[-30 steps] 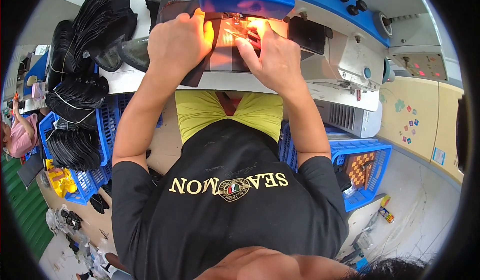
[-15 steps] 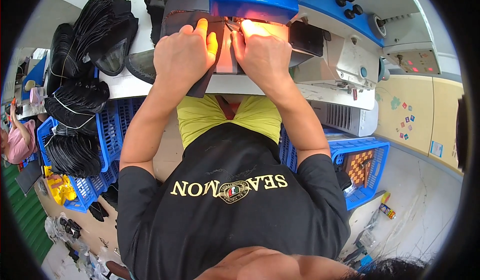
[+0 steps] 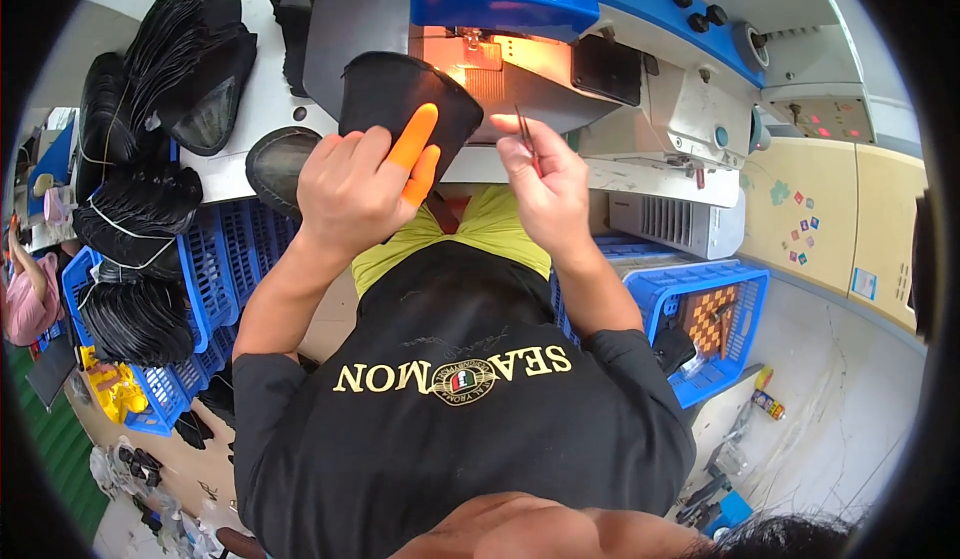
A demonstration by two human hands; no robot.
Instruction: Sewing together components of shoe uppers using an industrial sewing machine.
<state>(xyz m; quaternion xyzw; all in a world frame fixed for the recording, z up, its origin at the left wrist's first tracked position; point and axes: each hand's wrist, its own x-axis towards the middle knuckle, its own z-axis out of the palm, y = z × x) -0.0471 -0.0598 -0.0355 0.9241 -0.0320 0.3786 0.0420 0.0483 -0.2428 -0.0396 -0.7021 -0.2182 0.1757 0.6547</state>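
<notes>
My left hand (image 3: 355,189), orange finger cots on two fingers, is closed on a curved black shoe upper piece (image 3: 395,94). The piece is raised at the near edge of the sewing machine (image 3: 505,4), in front and left of its needle area. A warm lamp lights the presser foot (image 3: 472,39), which stands apart from the piece. My right hand (image 3: 550,184) is just right of it, pinching slim, pointed tweezers (image 3: 527,137) with the tips upward. Left of my left hand lies another dark piece (image 3: 280,169) with a translucent panel, at the table edge.
Stacks of black pieces (image 3: 185,69) crowd the left of the white table. Tied bundles (image 3: 135,209) sit on blue crates (image 3: 212,269) at lower left. At right is another blue crate (image 3: 745,309) below the machine. A person in pink (image 3: 35,299) is at far left.
Both hands have moved back from the needle area toward me. The black upper piece has come away from under the machine head and is lifted in my left hand. The tweezers now point upward.
</notes>
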